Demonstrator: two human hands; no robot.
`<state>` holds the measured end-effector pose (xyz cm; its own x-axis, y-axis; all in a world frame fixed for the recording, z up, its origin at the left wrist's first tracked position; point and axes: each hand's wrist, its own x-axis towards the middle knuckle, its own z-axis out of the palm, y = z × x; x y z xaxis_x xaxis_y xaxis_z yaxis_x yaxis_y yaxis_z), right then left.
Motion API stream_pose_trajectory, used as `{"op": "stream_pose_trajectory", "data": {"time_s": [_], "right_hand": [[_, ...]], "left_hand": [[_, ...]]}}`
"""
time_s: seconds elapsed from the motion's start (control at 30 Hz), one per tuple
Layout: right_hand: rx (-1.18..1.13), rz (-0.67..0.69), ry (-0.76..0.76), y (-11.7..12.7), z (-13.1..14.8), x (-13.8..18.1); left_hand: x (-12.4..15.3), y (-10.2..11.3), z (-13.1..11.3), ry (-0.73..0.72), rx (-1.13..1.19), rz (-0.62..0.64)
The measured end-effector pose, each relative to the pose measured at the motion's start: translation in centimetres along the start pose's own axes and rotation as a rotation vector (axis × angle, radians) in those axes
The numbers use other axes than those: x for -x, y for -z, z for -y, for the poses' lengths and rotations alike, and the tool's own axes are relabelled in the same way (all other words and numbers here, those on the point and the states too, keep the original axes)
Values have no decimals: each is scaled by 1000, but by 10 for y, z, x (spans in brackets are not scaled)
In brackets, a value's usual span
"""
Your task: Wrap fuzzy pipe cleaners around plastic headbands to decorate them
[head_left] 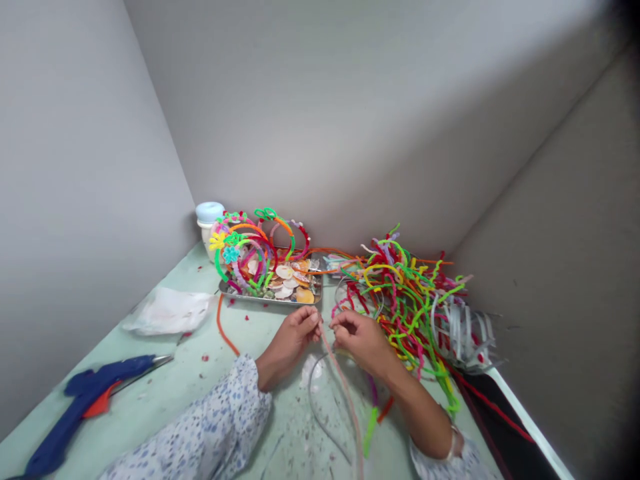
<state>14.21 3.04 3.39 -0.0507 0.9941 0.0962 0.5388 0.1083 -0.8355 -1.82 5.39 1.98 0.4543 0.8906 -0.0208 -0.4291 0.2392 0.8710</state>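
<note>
My left hand [293, 337] and my right hand [361, 339] meet over the pale green table [165, 390], fingers pinched together. Between them runs a pink pipe cleaner [345, 393] that trails back toward me. A thin grey hairband [320, 410] curves under it on the table. Both hands pinch the pink pipe cleaner's far end; whether the hairband is gripped too I cannot tell. A heap of coloured pipe cleaners [405, 293] lies just right of my right hand.
A metal tray [270, 298] holds shells and several decorated hairbands [245, 250]. A white jar with a blue lid [209, 223] stands behind it. A blue glue gun [85, 400] lies front left, a clear plastic bag [167, 312] beyond it. Grey plain hairbands [463, 337] are stacked at right. Walls close in.
</note>
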Motion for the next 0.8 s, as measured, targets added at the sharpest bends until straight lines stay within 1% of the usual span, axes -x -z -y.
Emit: {"op": "stream_pose_trajectory", "data": {"time_s": [0.1, 0.13, 0.2, 0.23, 0.3, 0.37, 0.47, 0.67, 0.8], "right_hand": [[328, 38, 61, 29, -5, -1], [456, 33, 31, 39, -8, -1], [695, 21, -83, 56, -15, -1], [800, 33, -153, 62, -19, 0], [928, 88, -247, 68, -27, 2], [984, 137, -279, 68, -32, 3], [1007, 167, -252, 64, -36, 5], [1025, 134, -189, 62, -33, 8], [969, 105, -181, 75, -30, 10]], "left_hand": [[0, 1, -1, 32, -26, -14], [0, 1, 0, 50, -22, -11], [1, 1, 1, 76, -6, -6], [1, 2, 2, 78, 2, -7], [0, 2, 3, 71, 12, -13], [-1, 4, 3, 71, 19, -15], [-1, 5, 2, 85, 35, -14], [0, 5, 0, 86, 67, -12], [-1, 5, 0, 65, 74, -36]]}}
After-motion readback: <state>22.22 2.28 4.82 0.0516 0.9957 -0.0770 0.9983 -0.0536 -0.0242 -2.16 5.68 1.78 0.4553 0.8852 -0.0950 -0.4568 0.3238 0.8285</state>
